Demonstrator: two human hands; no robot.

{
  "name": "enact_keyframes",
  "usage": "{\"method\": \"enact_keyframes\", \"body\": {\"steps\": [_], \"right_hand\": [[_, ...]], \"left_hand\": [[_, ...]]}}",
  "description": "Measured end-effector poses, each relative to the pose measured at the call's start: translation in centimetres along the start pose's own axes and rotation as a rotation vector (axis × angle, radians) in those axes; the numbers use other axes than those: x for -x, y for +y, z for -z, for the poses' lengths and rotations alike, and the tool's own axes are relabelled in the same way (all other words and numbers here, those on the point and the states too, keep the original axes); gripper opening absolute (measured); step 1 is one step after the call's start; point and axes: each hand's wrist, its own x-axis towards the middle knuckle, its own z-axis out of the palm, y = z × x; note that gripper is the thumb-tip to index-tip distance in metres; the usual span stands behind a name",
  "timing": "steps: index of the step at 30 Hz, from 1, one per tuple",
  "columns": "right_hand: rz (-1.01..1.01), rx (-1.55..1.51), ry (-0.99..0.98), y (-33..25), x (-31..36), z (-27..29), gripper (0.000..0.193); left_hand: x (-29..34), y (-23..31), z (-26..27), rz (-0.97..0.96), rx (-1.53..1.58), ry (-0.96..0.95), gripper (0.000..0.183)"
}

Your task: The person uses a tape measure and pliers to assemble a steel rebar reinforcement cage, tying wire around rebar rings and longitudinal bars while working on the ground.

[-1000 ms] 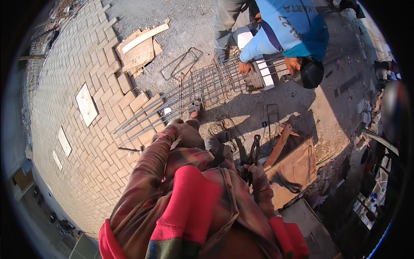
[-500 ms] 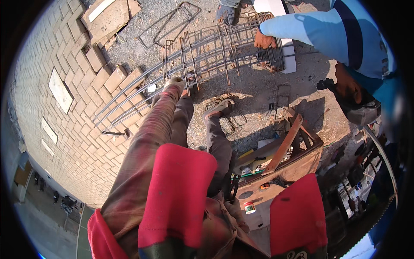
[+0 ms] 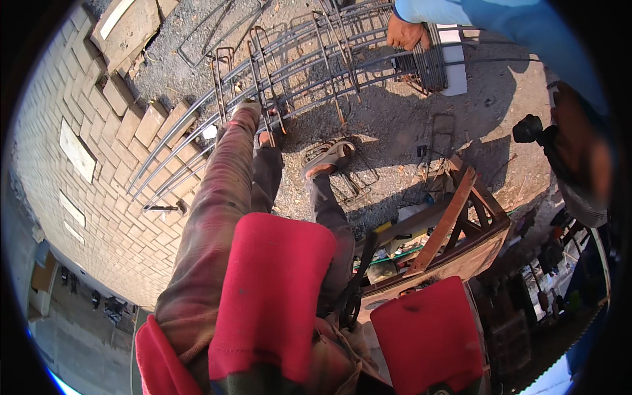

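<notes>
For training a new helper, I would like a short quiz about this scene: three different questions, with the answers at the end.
1. True or false: the long grey steel rods reach over the tan paving bricks.

2. Choose one. The camera wearer's outstretched left hand, in a faded reddish-brown sleeve, is nearest to:
A) the steel rods
B) a white flat board
C) a brown wooden frame

3. Fill the gap: the co-worker's hand is at a tight bundle of bent dark metal loops, and the co-worker's long sleeve is light ____.

Key: 1. True. 2. A. 3. Blue.
</notes>
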Motion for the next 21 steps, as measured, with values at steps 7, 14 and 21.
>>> {"method": "enact_keyframes", "body": {"steps": [7, 14, 21], "right_hand": [[-0.059, -0.041, 0.198, 1.1, -1.2, -4.5, 0.019], [0.014, 0.04, 0.161, 2.6, -2.1, -4.5, 0.019], [0.116, -0.156, 0.095, -4.4, -0.5, -6.0, 0.021]], "left_hand": [[7.8, 16.7, 9.5, 0.163, 0.52, -0.287, 0.048], [12.3, 15.0, 10.6, 0.415, 0.918, 0.263, 0.025], [17.6, 12.7, 10.3, 0.496, 2.008, 0.166, 0.011]]}}
